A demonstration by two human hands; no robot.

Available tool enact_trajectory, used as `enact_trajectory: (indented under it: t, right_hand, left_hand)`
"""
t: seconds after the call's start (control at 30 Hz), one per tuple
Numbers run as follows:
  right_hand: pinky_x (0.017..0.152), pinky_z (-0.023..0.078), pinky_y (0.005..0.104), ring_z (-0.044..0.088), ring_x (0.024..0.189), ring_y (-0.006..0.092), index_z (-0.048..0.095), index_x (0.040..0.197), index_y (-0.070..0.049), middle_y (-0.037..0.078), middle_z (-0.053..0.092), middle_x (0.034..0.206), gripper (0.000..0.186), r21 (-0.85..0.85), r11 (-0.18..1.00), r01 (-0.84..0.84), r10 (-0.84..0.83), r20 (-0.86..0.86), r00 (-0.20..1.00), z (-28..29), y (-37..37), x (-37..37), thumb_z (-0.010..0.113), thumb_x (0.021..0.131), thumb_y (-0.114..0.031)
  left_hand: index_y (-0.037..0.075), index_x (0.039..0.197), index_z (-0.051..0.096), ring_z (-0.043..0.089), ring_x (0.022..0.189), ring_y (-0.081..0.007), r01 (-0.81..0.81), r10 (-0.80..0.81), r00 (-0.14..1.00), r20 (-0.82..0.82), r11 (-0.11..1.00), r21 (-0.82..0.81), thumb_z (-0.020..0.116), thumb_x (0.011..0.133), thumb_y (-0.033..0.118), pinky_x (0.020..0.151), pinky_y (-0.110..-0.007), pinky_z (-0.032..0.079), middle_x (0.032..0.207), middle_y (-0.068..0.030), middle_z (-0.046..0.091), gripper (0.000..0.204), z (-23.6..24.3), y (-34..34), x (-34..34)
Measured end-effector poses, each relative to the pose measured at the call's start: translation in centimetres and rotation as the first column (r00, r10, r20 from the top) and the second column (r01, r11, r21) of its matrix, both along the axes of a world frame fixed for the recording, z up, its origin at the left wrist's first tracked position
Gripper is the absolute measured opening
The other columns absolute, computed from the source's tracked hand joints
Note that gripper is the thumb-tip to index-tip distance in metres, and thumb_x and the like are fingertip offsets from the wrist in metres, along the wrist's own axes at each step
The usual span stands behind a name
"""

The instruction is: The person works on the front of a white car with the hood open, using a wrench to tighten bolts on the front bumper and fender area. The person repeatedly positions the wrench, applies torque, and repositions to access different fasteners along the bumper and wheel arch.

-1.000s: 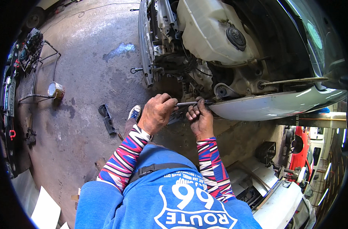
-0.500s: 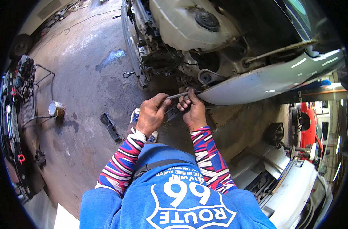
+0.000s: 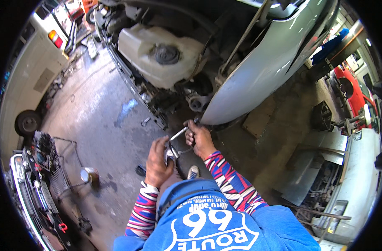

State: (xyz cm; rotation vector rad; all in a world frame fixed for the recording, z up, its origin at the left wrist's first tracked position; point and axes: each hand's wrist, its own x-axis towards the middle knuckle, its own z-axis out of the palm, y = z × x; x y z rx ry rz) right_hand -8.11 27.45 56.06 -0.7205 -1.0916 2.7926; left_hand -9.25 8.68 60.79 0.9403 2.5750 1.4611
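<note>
My left hand (image 3: pixel 159 161) is open with curved fingers beside the lower, dark end of a slim metal tool (image 3: pixel 178 134), with thumb and fingers apart. My right hand (image 3: pixel 199 140) is closed on the tool's upper end, at the front lower tip of the silver fender (image 3: pixel 249 83); its tip is hidden by my fingers. Just above sit a round metal bushing (image 3: pixel 195 104) and the dirty translucent reservoir (image 3: pixel 145 54) in the car's exposed front.
A white vehicle (image 3: pixel 40 62) stands at left, above a removed bumper assembly (image 3: pixel 21 175) and a metal can (image 3: pixel 88 175) on the concrete floor (image 3: pixel 111 142). At right are a red car (image 3: pixel 354 90), a black crate (image 3: pixel 320 115) and loose body panels (image 3: pixel 350 175).
My left hand has moved down and left, its grip loosened and the tool tilted more steeply. My view has swung, bringing the white vehicle further into sight.
</note>
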Motion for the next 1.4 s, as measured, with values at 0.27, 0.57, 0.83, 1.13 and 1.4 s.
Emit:
enact_trajectory:
  t: [0.27, 0.57, 0.83, 1.13, 1.4]
  right_hand:
    - [0.047, 0.031, 0.0245, 0.037, 0.05, 0.0075, 0.06, 0.097, -0.008, -0.006, 0.037, 0.059, 0.026, -0.031, 0.999, 0.028, -0.027, 0.027, 0.999, 0.5, -0.5, -0.5, 0.056, 0.102, -0.032]
    - [0.044, 0.029, 0.0249, 0.035, 0.047, 0.0073, 0.061, 0.091, -0.009, -0.006, 0.036, 0.056, 0.025, -0.016, 0.997, 0.075, -0.074, 0.074, 0.994, 0.5, -0.7, -0.3, 0.058, 0.1, -0.032]
    - [0.045, 0.029, 0.0261, 0.034, 0.046, 0.0079, 0.06, 0.087, -0.009, -0.006, 0.035, 0.054, 0.026, -0.019, 0.989, 0.144, -0.141, 0.105, 0.984, 0.9, -0.8, -0.3, 0.059, 0.098, -0.032]
    - [0.043, 0.029, 0.0259, 0.034, 0.045, 0.0076, 0.06, 0.086, -0.008, -0.006, 0.035, 0.054, 0.025, -0.013, 0.994, 0.107, -0.105, 0.109, 0.988, 1.5, -0.4, 0.0, 0.06, 0.098, -0.03]
    - [0.042, 0.027, 0.0248, 0.035, 0.045, 0.0073, 0.06, 0.087, -0.011, -0.007, 0.036, 0.056, 0.02, 0.008, 0.991, 0.136, -0.136, 0.143, 0.98, 0.5, 0.3, -0.6, 0.068, 0.095, -0.028]
  left_hand:
    - [-0.005, 0.123, 0.059, 0.061, 0.085, -0.0365, 0.015, -0.007, 0.995, -0.101, 0.997, 0.076, 0.076, 0.083, 0.016, 0.077, -0.042, 0.05, 0.094, -0.0213, 0.063, 0.048, 0.3, 0.6, 0.3]
    - [0.002, 0.092, 0.062, 0.05, 0.05, -0.0192, -0.286, 0.074, 0.646, 0.76, 0.946, 0.152, 0.048, 0.102, 0.051, 0.051, -0.032, 0.043, 0.066, -0.0067, 0.057, 0.052, -0.2, 1.4, -5.0]
    - [0.001, 0.125, 0.055, 0.065, 0.096, -0.0358, -0.362, 0.3, 0.853, 0.426, 0.93, 0.069, 0.059, 0.097, 0.029, 0.089, -0.045, 0.053, 0.108, -0.0222, 0.062, 0.039, -0.6, 1.8, -3.8]
    - [0.002, 0.118, 0.064, 0.058, 0.108, -0.0366, -0.08, -0.001, 0.935, -0.354, 0.973, -0.215, 0.08, 0.074, 0.015, 0.09, -0.043, 0.05, 0.119, -0.018, 0.062, 0.048, -0.2, -0.4, -2.2]
    - [0.003, 0.125, 0.058, 0.053, 0.052, -0.0196, -0.324, -0.245, 0.014, 0.969, 0.916, 0.237, 0.043, 0.106, 0.042, 0.052, -0.033, 0.045, 0.069, -0.0107, 0.061, 0.046, -1.5, 1.1, -2.4]
